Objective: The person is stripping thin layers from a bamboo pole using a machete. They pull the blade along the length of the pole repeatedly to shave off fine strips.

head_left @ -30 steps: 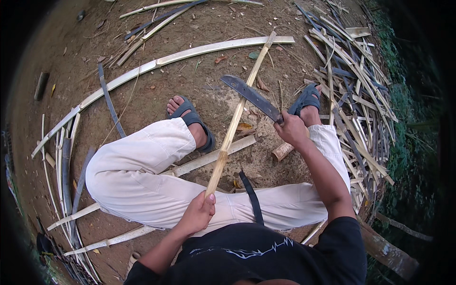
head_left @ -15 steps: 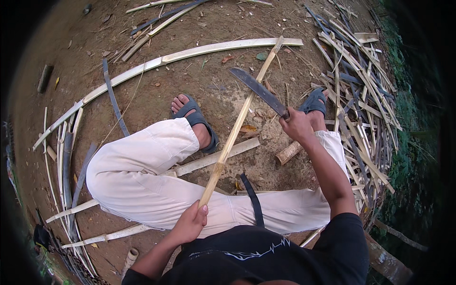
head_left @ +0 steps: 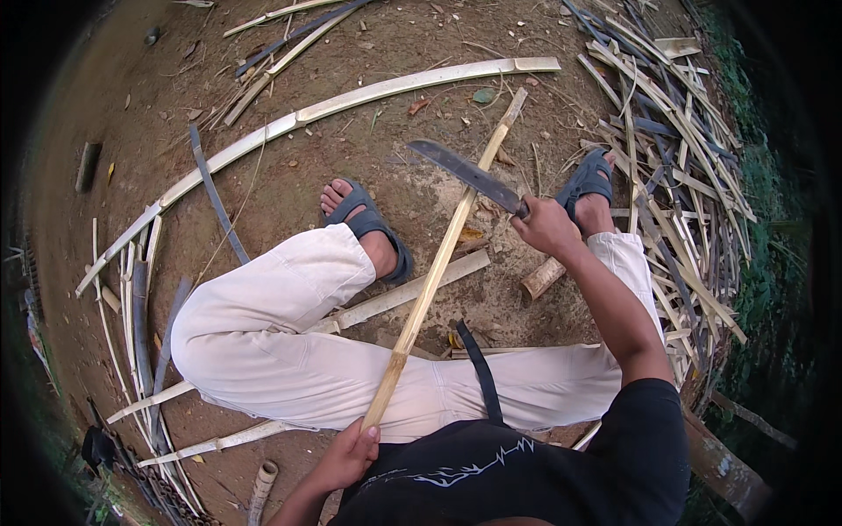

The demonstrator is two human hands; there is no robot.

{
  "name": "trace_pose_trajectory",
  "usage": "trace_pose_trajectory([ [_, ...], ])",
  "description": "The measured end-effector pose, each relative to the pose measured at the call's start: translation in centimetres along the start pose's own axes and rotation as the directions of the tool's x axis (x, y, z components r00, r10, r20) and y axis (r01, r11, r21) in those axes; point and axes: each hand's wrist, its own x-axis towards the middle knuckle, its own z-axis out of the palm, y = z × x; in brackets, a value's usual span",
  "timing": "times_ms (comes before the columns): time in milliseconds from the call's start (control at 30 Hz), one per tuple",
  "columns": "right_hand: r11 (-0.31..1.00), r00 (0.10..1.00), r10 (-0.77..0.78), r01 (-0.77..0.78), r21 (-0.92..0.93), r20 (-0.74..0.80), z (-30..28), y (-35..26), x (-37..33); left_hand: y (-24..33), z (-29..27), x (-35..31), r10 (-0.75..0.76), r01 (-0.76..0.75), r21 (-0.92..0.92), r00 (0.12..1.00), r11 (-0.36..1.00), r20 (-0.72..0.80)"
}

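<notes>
My left hand [head_left: 349, 456] is closed around the near end of a long split bamboo strip [head_left: 436, 263], close to my waist. The strip slants away over my thigh, between my feet, to the far right. In my right hand [head_left: 548, 226] is the handle of a machete [head_left: 467, 172], its dark blade pointing left and away. That blade lies across the far half of the strip, seemingly against it; the exact contact is hard to make out. Most of the handle is hidden by my fingers.
A long pale bamboo strip [head_left: 351, 105] curves across the ground beyond my feet. Piled bamboo splits [head_left: 675, 175] lie at the right, more strips [head_left: 140, 324] at the left. A short bamboo piece [head_left: 544, 278] rests by my right foot, and a flat split [head_left: 421, 289] between my legs.
My left hand has drawn the bamboo strip back toward my body. The machete blade has shifted slightly left and turned a little flatter across the strip. The whole view has tilted slightly.
</notes>
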Motion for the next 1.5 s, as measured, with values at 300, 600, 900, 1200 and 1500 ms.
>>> trace_pose_trajectory([
  [300,0.995,0.994,0.094,-0.096,-0.037,-0.062,-0.6,5.5,1.5,-0.7,0.4,0.7,0.106,-0.064,0.308,0.987,0.949,-0.121],
  [600,0.974,0.977,-0.198,0.205,-0.098,0.077,-0.4,2.8,1.0,-0.4,0.2,0.1,0.001,0.008,0.135,0.997,0.991,-0.071],
  [900,0.987,0.991,-0.057,0.075,-0.145,0.121,-1.4,1.1,4.5,0.2,-1.4,-0.2,-0.039,0.039,-0.051,0.999,0.998,0.016],
  [1200,0.883,0.886,0.453,-0.461,-0.086,-0.097,-1.3,12.0,7.0,0.6,-2.4,-1.0,-0.046,0.047,-0.022,0.998,0.999,0.031],
  [1500,0.956,0.954,-0.291,0.287,0.061,0.071,1.9,0.2,-3.1,0.3,-5.8,-0.4,-0.19,0.382,-0.535,0.906,0.754,0.378],
])
